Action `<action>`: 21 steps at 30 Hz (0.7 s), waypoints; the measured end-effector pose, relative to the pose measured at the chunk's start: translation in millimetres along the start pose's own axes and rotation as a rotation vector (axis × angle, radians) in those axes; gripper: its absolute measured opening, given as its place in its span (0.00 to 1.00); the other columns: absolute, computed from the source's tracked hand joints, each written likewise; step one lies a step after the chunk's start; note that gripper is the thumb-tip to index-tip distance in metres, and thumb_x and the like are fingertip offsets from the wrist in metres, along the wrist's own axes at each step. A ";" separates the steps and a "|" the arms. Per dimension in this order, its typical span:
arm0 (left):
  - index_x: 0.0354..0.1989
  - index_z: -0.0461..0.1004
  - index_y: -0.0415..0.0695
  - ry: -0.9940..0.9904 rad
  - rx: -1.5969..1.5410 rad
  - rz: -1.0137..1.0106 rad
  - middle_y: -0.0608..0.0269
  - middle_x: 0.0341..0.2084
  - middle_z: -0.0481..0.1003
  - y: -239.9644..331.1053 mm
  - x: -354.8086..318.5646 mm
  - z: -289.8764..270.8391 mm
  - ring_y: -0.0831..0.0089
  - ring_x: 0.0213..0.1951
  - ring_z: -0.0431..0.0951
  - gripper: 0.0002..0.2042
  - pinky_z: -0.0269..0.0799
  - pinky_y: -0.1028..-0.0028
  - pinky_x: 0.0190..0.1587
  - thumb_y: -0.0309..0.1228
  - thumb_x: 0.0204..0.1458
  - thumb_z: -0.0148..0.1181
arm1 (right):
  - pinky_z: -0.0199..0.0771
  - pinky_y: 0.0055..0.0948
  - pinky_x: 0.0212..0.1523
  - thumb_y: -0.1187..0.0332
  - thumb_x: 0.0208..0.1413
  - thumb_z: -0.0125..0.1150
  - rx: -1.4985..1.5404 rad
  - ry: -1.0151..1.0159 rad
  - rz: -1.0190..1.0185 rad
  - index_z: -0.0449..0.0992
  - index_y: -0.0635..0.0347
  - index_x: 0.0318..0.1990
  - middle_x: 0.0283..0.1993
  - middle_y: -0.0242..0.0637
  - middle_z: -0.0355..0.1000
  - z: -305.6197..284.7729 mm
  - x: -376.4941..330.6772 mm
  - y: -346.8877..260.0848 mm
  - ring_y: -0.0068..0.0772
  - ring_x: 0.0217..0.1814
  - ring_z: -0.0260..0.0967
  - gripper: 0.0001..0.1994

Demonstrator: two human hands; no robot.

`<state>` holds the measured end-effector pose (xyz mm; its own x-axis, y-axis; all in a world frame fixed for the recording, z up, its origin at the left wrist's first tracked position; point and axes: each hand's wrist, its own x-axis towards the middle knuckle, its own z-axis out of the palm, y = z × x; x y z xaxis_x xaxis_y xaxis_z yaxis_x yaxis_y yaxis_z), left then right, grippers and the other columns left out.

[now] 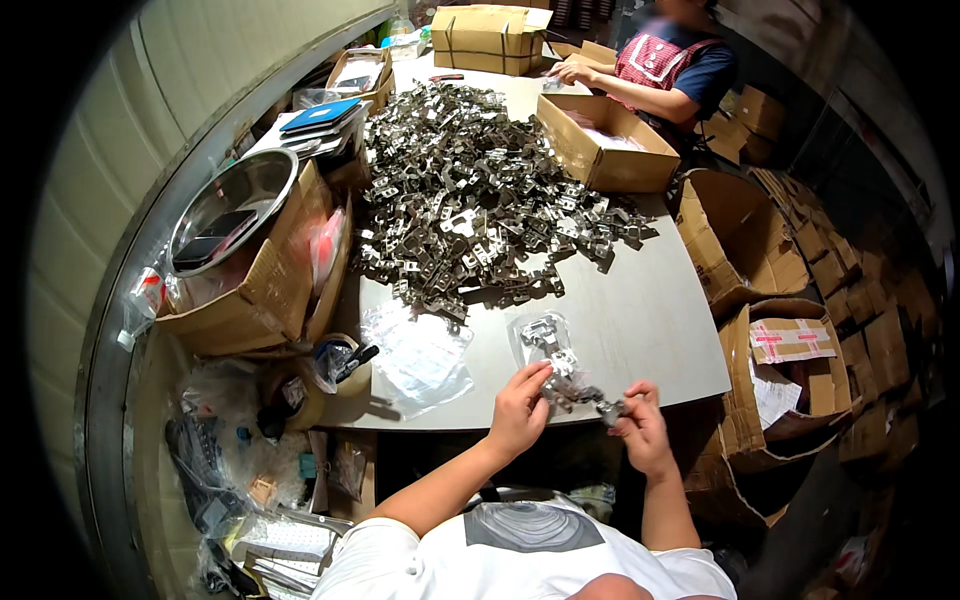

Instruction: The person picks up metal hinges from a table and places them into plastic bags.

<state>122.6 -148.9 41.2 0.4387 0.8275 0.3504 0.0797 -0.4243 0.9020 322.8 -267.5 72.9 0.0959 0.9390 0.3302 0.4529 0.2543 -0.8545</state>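
Note:
At the near edge of the table, my left hand [522, 405] is closed on the mouth of a small clear plastic bag [522, 350]. Shiny metal pieces that look like cabinet hinges [543, 334] lie inside or on the bag. My right hand [642, 428], just to the right, pinches another metal hinge [609, 408] close to the bag's mouth. Its thumb and fingers hide part of that piece. Beyond both hands spreads a large heap of similar metal hinges [465, 200]. Left of the bag, a stack of flat clear plastic bags [418, 355] lies on the table.
Cardboard boxes [255, 300] line the left side, one bearing a steel bowl [285, 165]. A tape roll and black marker [357, 362] sit near the left corner. An open carton [625, 165] stands far right, before a co-worker [672, 70]. More cartons [740, 240] flank the table's right.

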 end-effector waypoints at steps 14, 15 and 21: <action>0.54 0.69 0.32 -0.115 0.292 0.385 0.49 0.57 0.67 22.9 10.1 -1.1 0.49 0.62 0.65 0.27 0.64 0.60 0.62 0.12 0.39 0.53 | 0.70 0.32 0.44 0.75 0.56 0.59 0.001 0.201 0.224 0.77 0.61 0.36 0.46 0.40 0.67 72.6 14.8 0.2 0.34 0.50 0.63 0.03; 0.54 0.69 0.32 -0.115 0.296 0.385 0.49 0.57 0.67 23.7 9.7 -4.6 0.49 0.62 0.65 0.27 0.64 0.60 0.62 0.12 0.39 0.53 | 0.70 0.32 0.44 0.75 0.56 0.59 0.004 0.200 0.222 0.77 0.61 0.36 0.46 0.40 0.67 73.8 15.4 0.8 0.34 0.50 0.63 0.03; 0.53 0.69 0.33 -0.222 0.218 0.400 0.47 0.57 0.67 37.4 0.4 -18.3 0.49 0.62 0.65 0.28 0.64 0.60 0.62 0.11 0.37 0.52 | 0.51 0.44 0.59 0.68 0.49 0.62 -0.896 0.250 -0.314 0.81 0.51 0.42 0.61 0.37 0.57 75.7 27.0 17.7 0.47 0.61 0.50 0.12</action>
<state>109.4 -157.8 79.7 0.6511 0.4963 0.5742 0.0413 -0.7786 0.6261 266.3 -220.2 36.3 -0.0059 0.7563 0.6542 0.9849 0.1175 -0.1270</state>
